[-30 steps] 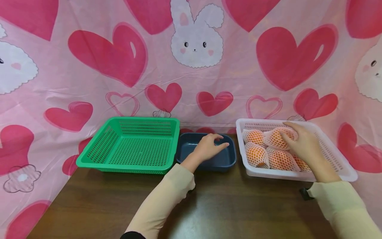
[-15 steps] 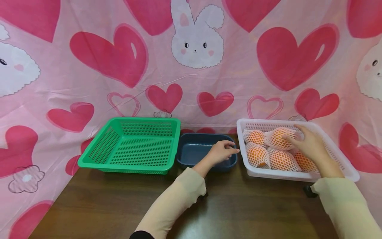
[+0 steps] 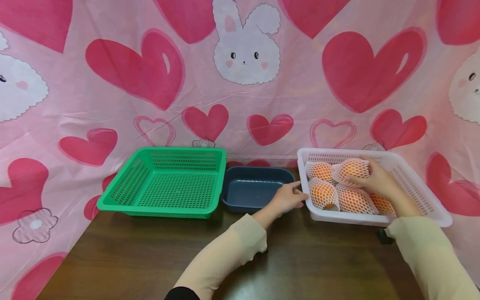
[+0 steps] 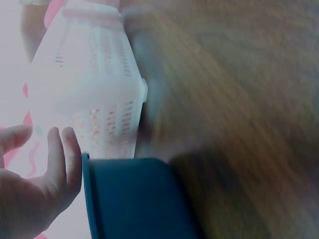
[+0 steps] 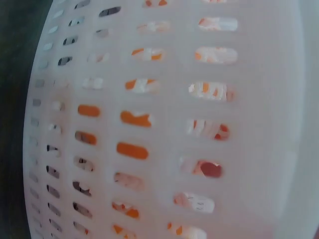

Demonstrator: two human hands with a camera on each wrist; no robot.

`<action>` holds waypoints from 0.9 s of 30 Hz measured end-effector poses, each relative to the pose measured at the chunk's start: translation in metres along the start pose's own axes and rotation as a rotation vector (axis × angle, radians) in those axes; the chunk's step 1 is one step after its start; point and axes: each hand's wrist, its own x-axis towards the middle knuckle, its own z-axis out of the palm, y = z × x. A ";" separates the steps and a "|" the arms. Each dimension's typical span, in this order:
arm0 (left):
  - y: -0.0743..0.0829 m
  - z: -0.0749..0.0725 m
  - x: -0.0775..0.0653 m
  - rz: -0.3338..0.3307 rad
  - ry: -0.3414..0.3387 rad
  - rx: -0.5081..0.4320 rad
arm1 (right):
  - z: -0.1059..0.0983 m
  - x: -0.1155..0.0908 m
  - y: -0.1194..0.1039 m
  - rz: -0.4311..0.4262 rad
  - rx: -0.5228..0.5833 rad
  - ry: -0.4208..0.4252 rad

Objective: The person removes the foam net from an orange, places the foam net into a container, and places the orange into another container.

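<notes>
My right hand (image 3: 384,183) reaches into the white basket (image 3: 345,218) and grips an orange (image 3: 355,170) in a foam net, thumb in front and fingers behind. Several other netted oranges (image 3: 353,200) lie beside and in front of it. At the basket's left rim is my left hand (image 3: 287,198), its fingertips close to the edge; whether they touch cannot be told. The left wrist view has the left hand (image 4: 47,186) with fingers extended and thumb apart, holding nothing. Only the slotted basket wall (image 5: 269,124) fills the right wrist view, so the right hand is hidden there.
A dark blue tub (image 3: 251,191) stands in the middle, partly beneath the left hand. Left of it sits a green slotted basket (image 3: 176,187). All three containers stand on a brown wooden table (image 3: 150,254), before a pink heart-patterned cloth (image 3: 240,98).
My left hand has moved right, from above the blue tub to the white basket's left rim. The right hand has closed in on the back orange, which has shifted only slightly.
</notes>
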 end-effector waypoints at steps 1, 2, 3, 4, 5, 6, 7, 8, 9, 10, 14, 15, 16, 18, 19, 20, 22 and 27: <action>0.000 0.002 0.000 -0.006 0.010 -0.024 | 0.000 0.000 0.000 -0.012 0.004 0.002; 0.000 0.004 0.000 -0.011 0.019 -0.047 | 0.000 0.001 -0.001 -0.019 0.008 0.001; 0.000 0.006 0.000 -0.014 0.027 -0.067 | 0.000 0.001 -0.001 -0.023 0.009 0.001; 0.000 0.007 0.000 -0.016 0.035 -0.086 | 0.000 0.001 -0.001 -0.027 0.012 0.002; 0.000 0.009 0.000 -0.018 0.040 -0.106 | 0.000 0.001 -0.001 -0.029 0.018 0.004; 0.000 0.010 0.000 -0.020 0.043 -0.133 | 0.001 0.001 0.000 -0.031 0.023 0.005; 0.000 0.011 0.000 -0.023 0.045 -0.164 | 0.001 0.001 0.000 -0.031 0.027 0.006; 0.000 0.012 -0.001 -0.026 0.047 -0.187 | 0.001 0.000 0.000 -0.031 0.031 0.008; 0.000 0.013 0.000 -0.029 0.049 -0.208 | 0.001 0.000 0.001 -0.034 0.037 0.011; 0.000 0.014 0.000 -0.032 0.049 -0.230 | 0.002 0.000 0.001 -0.039 0.042 0.015; 0.001 0.015 -0.001 -0.046 0.045 -0.280 | 0.002 -0.002 0.002 -0.050 0.046 0.027; 0.002 0.015 -0.001 -0.050 0.044 -0.284 | 0.002 -0.002 0.002 -0.051 0.044 0.028; 0.002 0.015 -0.001 -0.054 0.043 -0.288 | 0.002 -0.003 0.002 -0.047 0.042 0.028; 0.003 0.015 -0.002 -0.064 0.046 -0.295 | 0.002 -0.003 0.001 -0.039 0.039 0.031; 0.003 0.015 -0.002 -0.069 0.045 -0.295 | 0.002 -0.004 0.001 -0.034 0.039 0.034; 0.003 0.015 -0.002 -0.075 0.045 -0.298 | 0.002 -0.004 0.001 -0.034 0.039 0.041; 0.003 0.015 -0.003 -0.088 0.041 -0.305 | 0.002 -0.006 0.000 -0.041 0.040 0.062; 0.003 0.013 -0.003 -0.118 0.020 -0.332 | 0.003 -0.010 -0.001 -0.067 0.047 0.112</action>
